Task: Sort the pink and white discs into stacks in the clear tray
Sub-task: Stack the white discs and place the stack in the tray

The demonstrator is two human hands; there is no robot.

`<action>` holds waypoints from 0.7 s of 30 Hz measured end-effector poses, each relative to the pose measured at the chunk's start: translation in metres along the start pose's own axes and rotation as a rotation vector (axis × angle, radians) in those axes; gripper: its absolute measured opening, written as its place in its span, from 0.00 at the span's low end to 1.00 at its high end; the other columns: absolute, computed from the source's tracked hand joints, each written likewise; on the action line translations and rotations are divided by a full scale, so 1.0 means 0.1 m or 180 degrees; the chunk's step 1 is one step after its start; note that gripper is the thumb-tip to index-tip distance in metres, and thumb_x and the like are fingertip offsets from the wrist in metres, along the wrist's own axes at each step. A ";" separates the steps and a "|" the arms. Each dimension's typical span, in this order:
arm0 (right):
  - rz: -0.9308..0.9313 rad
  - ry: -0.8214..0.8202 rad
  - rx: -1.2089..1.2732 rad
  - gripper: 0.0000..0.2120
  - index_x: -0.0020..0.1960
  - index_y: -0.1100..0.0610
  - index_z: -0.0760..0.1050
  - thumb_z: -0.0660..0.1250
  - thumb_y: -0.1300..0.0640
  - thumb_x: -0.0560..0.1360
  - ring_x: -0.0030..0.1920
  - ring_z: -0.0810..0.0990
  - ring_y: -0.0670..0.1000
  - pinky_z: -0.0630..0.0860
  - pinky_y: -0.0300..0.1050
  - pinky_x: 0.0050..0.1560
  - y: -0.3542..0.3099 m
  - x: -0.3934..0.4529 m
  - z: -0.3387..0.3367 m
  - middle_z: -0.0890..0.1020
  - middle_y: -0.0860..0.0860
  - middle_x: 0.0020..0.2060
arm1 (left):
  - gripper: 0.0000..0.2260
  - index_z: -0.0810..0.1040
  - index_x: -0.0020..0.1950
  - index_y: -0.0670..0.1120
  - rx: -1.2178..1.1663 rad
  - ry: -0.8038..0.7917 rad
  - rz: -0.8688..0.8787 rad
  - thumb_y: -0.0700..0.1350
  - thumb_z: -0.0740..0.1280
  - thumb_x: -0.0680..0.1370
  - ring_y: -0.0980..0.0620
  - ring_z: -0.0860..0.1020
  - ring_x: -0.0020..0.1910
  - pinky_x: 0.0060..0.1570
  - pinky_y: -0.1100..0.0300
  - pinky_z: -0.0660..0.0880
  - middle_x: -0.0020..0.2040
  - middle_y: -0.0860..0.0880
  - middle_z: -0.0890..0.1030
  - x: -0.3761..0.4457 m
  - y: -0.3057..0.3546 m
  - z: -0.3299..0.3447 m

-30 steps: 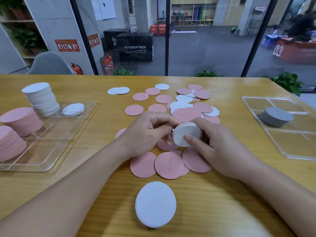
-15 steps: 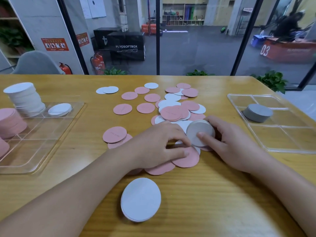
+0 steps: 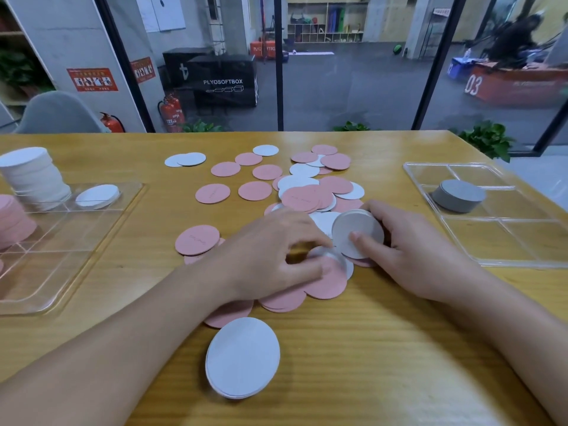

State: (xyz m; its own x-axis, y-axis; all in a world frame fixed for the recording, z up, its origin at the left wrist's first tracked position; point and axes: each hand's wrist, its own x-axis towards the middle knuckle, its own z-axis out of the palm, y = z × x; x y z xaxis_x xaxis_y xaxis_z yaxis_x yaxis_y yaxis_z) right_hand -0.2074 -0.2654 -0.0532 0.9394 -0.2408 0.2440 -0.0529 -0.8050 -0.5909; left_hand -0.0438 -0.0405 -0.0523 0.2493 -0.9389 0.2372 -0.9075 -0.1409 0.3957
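Gripping small white stack (image 3: 357, 233), tilted on edge: right hand (image 3: 412, 253). Pinching white disc (image 3: 330, 256) off loose pink and white discs (image 3: 307, 192): left hand (image 3: 270, 250). Clear tray (image 3: 101, 241) left, holding stacks.

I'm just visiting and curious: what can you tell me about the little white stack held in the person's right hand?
The white stack is a handful of thin, round, matte discs, like card or felt, squared up into a short cylinder. It is tilted, its flat face turned toward the camera, above the loose pink and white discs on the wooden table. The right hand grips it, fingers across its face. The left hand is beside it.
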 end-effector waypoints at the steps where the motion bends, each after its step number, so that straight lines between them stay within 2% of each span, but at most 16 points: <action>1: -0.0002 0.0003 -0.0022 0.02 0.54 0.44 0.76 0.68 0.47 0.84 0.44 0.79 0.46 0.73 0.37 0.40 0.00 0.00 -0.01 0.82 0.39 0.43 | 0.12 0.85 0.65 0.62 -0.0027 -0.0160 0.0012 0.59 0.73 0.82 0.57 0.75 0.65 0.63 0.53 0.76 0.61 0.65 0.81 0.02 0.04 0.01; 4: 0.0050 0.0009 -0.0048 0.03 0.53 0.45 0.76 0.68 0.47 0.84 0.42 0.78 0.46 0.72 0.37 0.38 0.00 0.01 -0.02 0.82 0.42 0.40 | 0.13 0.86 0.67 0.63 -0.0050 -0.0424 0.0090 0.60 0.73 0.82 0.60 0.72 0.72 0.68 0.54 0.74 0.68 0.69 0.79 0.02 0.04 0.01; 6: 0.0080 -0.0004 -0.0067 0.03 0.54 0.46 0.76 0.68 0.47 0.84 0.42 0.78 0.46 0.72 0.37 0.38 0.00 0.00 -0.04 0.82 0.43 0.40 | 0.12 0.87 0.64 0.63 -0.0070 -0.0387 0.0064 0.61 0.74 0.81 0.61 0.74 0.71 0.66 0.52 0.76 0.68 0.71 0.81 -0.01 -0.02 -0.03; 10: 0.0124 -0.0074 0.0019 0.02 0.55 0.45 0.77 0.69 0.48 0.84 0.42 0.78 0.44 0.72 0.34 0.38 -0.04 -0.02 -0.04 0.83 0.42 0.41 | 0.10 0.90 0.50 0.60 -0.0200 -0.0163 -0.0367 0.64 0.77 0.78 0.59 0.81 0.63 0.59 0.50 0.80 0.59 0.72 0.84 -0.12 -0.09 -0.18; 13: 0.0101 -0.0114 0.0020 0.03 0.55 0.45 0.77 0.69 0.47 0.84 0.42 0.79 0.45 0.74 0.37 0.38 -0.07 -0.03 -0.01 0.83 0.43 0.42 | 0.16 0.89 0.44 0.53 -0.0262 0.0102 -0.0632 0.65 0.79 0.75 0.58 0.84 0.52 0.52 0.48 0.80 0.50 0.67 0.87 -0.15 -0.09 -0.18; 15: 0.0046 -0.0129 0.0024 0.04 0.55 0.46 0.77 0.68 0.47 0.84 0.42 0.79 0.46 0.74 0.40 0.40 -0.10 -0.03 0.02 0.83 0.43 0.42 | 0.20 0.85 0.41 0.54 -0.0145 0.0343 -0.0591 0.70 0.79 0.72 0.58 0.83 0.48 0.47 0.47 0.81 0.47 0.61 0.87 -0.14 -0.07 -0.14; 17: -0.0002 -0.0126 -0.0009 0.05 0.55 0.46 0.77 0.68 0.46 0.84 0.43 0.79 0.47 0.74 0.42 0.41 -0.11 -0.03 0.04 0.82 0.43 0.43 | 0.24 0.80 0.43 0.56 0.0163 0.0476 -0.0565 0.76 0.75 0.70 0.57 0.80 0.46 0.44 0.47 0.80 0.44 0.60 0.82 -0.10 -0.02 -0.11; 19: -0.0008 -0.0122 -0.0051 0.06 0.55 0.47 0.77 0.68 0.46 0.84 0.43 0.78 0.47 0.74 0.43 0.41 -0.12 -0.03 0.04 0.82 0.44 0.42 | 0.27 0.77 0.46 0.57 0.0639 0.0289 -0.0737 0.80 0.71 0.68 0.57 0.76 0.46 0.44 0.48 0.79 0.44 0.60 0.77 -0.06 0.05 -0.09; 21: 0.0004 -0.0133 -0.0072 0.06 0.54 0.47 0.76 0.68 0.45 0.84 0.43 0.78 0.47 0.73 0.42 0.41 -0.12 -0.03 0.04 0.82 0.44 0.42 | 0.29 0.78 0.45 0.55 0.0979 0.0104 -0.0981 0.81 0.68 0.69 0.55 0.75 0.46 0.44 0.47 0.78 0.44 0.58 0.76 -0.03 0.09 -0.08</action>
State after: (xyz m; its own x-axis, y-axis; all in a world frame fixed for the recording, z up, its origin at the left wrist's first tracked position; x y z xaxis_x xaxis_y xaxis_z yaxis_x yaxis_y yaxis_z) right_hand -0.2083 -0.2532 -0.0501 0.9526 -0.2192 0.2108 -0.0611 -0.8169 -0.5736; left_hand -0.0496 -0.0365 -0.0420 0.5304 -0.8286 0.1793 -0.8462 -0.5047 0.1709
